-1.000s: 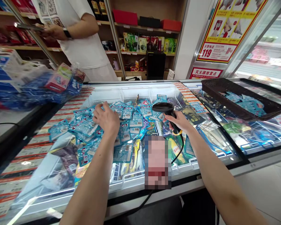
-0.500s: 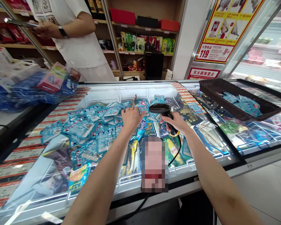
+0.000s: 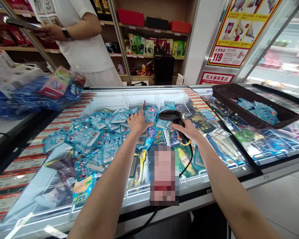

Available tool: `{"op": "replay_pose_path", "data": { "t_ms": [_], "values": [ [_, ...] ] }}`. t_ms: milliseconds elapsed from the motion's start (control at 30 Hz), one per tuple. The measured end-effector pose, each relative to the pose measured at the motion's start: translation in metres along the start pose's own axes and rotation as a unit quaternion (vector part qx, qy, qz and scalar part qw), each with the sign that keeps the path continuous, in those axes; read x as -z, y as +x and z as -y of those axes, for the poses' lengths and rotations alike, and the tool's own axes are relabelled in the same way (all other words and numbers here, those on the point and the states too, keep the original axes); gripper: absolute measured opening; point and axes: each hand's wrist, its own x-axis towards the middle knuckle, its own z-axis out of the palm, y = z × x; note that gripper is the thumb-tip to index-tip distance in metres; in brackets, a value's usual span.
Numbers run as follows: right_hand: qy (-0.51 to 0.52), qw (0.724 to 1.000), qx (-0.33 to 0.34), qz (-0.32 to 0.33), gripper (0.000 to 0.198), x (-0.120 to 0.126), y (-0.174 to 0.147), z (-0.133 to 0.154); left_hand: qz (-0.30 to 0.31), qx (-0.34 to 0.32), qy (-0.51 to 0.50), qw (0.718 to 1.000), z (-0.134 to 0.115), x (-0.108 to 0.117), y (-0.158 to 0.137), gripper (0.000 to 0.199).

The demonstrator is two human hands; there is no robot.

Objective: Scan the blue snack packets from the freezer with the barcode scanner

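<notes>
My right hand point(image 3: 188, 129) is wrapped round the grip of a black barcode scanner point(image 3: 170, 115), whose broad head points forward and left over the packets. A black cable hangs from its handle. To its left, my left hand point(image 3: 137, 123) rests on light-blue ice-cream packets point(image 3: 112, 149), palm down, with its thumb out to the side and its fingers apart. The packets lie heaped in a chest freezer point(image 3: 107, 98), several with barcodes facing up. Below the hands is a pixelated upright rectangle point(image 3: 164, 172); what it is stays hidden.
A dark brown basket point(image 3: 221, 96) with light-blue packets stands on the freezer at right. Plastic-wrapped boxes point(image 3: 56, 83) are piled on the left. Across the freezer a person in a white top point(image 3: 97, 53) holds a device. Shelves point(image 3: 149, 28) stand behind.
My left hand has shifted slightly left and back from the scanner, its thumb now lower, uncovering a packet to its right. My right hand and the scanner have hardly moved.
</notes>
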Motion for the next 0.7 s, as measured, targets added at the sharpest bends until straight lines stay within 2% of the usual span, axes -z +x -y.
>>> {"op": "replay_pose_path", "data": {
  "t_ms": [133,333,533,633,700],
  "values": [
    [-0.003,1.000,0.002,0.000,0.042,0.000,0.000,-0.001,-0.030,0.030,-0.051,0.998,0.001,-0.002,0.001,0.087],
    [0.003,1.000,0.003,0.002,0.041,0.000,0.000,0.001,-0.079,0.060,-0.155,0.983,0.005,-0.001,0.000,0.045],
    [0.015,1.000,-0.002,0.003,0.041,0.000,0.000,0.000,-0.136,0.055,-0.218,0.965,0.013,-0.006,0.000,0.030],
    [0.017,1.000,0.001,0.001,0.042,0.001,0.000,-0.001,-0.184,0.033,-0.288,0.939,0.018,-0.010,-0.001,0.030],
    [0.015,1.000,0.004,0.001,0.042,0.001,0.000,0.000,-0.223,0.009,-0.359,0.906,0.021,-0.010,-0.002,0.031]
  ]
}}
